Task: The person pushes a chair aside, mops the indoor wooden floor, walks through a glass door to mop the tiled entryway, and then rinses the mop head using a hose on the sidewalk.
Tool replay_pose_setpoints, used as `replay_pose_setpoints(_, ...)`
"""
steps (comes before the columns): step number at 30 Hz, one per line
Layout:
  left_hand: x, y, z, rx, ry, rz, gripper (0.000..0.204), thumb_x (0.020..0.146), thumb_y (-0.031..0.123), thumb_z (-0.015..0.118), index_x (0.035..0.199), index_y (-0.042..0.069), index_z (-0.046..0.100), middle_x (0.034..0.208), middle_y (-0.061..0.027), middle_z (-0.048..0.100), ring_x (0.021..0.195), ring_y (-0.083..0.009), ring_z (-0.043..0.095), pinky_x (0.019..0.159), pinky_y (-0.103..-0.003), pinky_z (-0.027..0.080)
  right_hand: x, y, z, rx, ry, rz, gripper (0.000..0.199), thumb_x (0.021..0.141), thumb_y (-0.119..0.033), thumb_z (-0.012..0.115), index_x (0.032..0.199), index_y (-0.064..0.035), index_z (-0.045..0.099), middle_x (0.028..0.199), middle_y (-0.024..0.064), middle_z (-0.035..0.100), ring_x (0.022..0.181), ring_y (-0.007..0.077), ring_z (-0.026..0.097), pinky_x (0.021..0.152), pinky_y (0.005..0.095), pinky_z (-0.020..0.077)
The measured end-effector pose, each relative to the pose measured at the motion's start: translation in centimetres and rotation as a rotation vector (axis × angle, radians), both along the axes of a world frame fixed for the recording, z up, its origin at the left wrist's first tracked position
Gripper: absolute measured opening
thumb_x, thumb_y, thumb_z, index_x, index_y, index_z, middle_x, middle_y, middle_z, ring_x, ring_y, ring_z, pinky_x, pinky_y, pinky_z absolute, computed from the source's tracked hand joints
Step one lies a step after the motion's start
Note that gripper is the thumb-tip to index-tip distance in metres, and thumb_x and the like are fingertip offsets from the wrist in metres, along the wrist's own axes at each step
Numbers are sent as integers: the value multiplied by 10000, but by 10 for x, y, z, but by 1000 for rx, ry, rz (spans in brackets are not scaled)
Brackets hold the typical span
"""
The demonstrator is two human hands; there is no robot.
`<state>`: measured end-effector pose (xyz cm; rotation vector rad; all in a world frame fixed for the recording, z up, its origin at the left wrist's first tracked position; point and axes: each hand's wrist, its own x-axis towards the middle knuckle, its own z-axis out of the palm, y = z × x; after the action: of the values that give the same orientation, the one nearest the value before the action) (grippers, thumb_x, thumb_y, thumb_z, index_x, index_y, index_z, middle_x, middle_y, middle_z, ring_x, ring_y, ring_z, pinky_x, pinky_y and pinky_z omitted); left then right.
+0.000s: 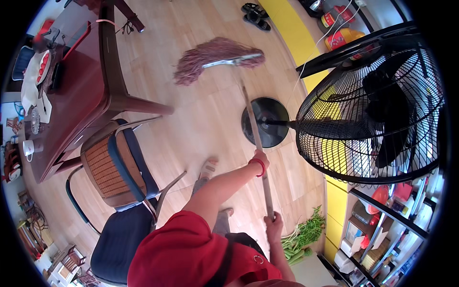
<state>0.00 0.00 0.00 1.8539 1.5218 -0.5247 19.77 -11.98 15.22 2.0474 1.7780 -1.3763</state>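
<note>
Far left: dark red-brown tabletop (83,91) crowded along its left edge with a white plate (36,67), a cup (28,147) and small clutter too blurred to name. Just below and right of it, a chair (119,162) with a woven tan seat pad, blue trim and a metal frame, standing on the pale wood floor (201,119); a second dark blue seat (117,244) lower down.

Centre top: mop (217,56) with a reddish stringy head, blurred, head lying on or just above the floor, well apart from the tabletop leg. Long thin handle running down and right from the head toward the body. Pair of dark sandals (256,16) near the top edge, beside a yellow floor strip (291,28).

Centre: left hand (260,160), red band at the wrist, grip closed round the handle about midway. Lower, right hand (274,225), grip closed round the handle near its upper end. Red shirt and grey-trousered legs below.

Right of the handle: round black fan base (266,122), touching the handle in view. Further right, large black wire fan cage (368,110). Bottom right: green beans (303,237) on the floor, then shelves (387,229) with boxes and red items.
</note>
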Motion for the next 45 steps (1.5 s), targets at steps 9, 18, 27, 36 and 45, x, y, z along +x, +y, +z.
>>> replay_pose_setpoints(9,-2,38,-7,162,-44,242,343,733,250,567,1041,102,594,1134,-124,473,1056,-289,434,832,-536,309,-91,11,30,-231,99,-191,641,717,-117,507,1296,10,266,649,53,472,517,105,436,438,256,359)
replay_pose_setpoints(18,-10,-22,35,-41,-240,618,297,728,201,513,977,75,615,1207,-96,380,1146,-299,334,933,-572,237,-22,-29,59,-322,142,-39,703,702,-27,480,1342,-46,190,542,-11,401,378,76,355,335,234,305)
replay_pose_setpoints(27,118,-170,58,-54,-376,753,324,732,255,467,961,80,616,1140,-103,443,1049,-327,420,853,-506,346,157,-92,100,-236,-98,577,676,730,-105,559,1324,-104,237,743,236,561,655,321,572,614,356,450)
replay_pose_setpoints(36,268,-260,78,-5,-420,818,290,751,289,442,882,115,634,1062,-96,493,983,-323,470,801,-477,396,290,-142,153,-152,-144,720,621,698,-117,495,1289,-105,305,673,232,560,633,367,575,577,415,450)
replay_pose_setpoints(45,364,-319,133,7,-606,520,262,795,307,433,902,152,614,988,-47,557,986,-264,474,704,-401,473,386,-207,227,6,-298,810,584,664,-119,542,1234,-115,410,576,212,532,533,355,555,500,442,435)
